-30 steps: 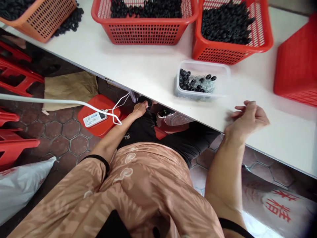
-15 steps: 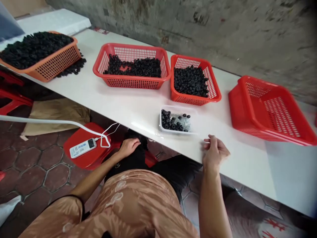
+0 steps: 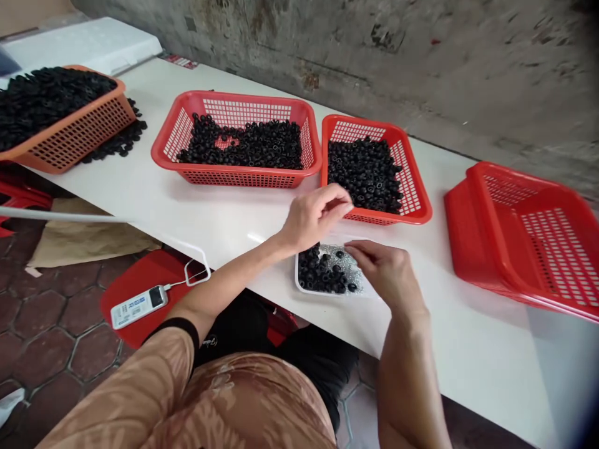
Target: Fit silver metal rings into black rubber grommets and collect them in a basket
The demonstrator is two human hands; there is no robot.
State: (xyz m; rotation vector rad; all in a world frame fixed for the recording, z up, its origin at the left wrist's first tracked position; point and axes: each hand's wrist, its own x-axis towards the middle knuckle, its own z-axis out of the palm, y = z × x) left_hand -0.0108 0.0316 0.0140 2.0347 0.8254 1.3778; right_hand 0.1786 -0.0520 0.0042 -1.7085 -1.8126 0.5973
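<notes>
A clear plastic box (image 3: 297, 278) stands near the table's front edge, with black round pieces (image 3: 322, 274) on its left side and small glassy, silvery bits (image 3: 349, 268) on its right. My left hand (image 3: 311, 218) is over the box's back left corner, close to the front of a red basket (image 3: 374, 216) of small black rings (image 3: 362, 168). Its thumb and fingers are pinched together. Over the right part of the box, my right hand (image 3: 388, 268) has its fingertips pressed together, pointing left. Whatever either pinch holds is too small or hidden to make out.
A wider red basket (image 3: 243, 178) of black rings stands at the back, with an orange basket (image 3: 79, 134) heaped with black pieces farther left. Stacked red baskets (image 3: 482, 249) sit at the right. A cabled white device (image 3: 139, 307) lies on a red stool (image 3: 154, 268).
My left hand has risen from my lap to above the box by the basket. My right hand has moved from the table's edge up and left over the box. The view has shifted slightly.
</notes>
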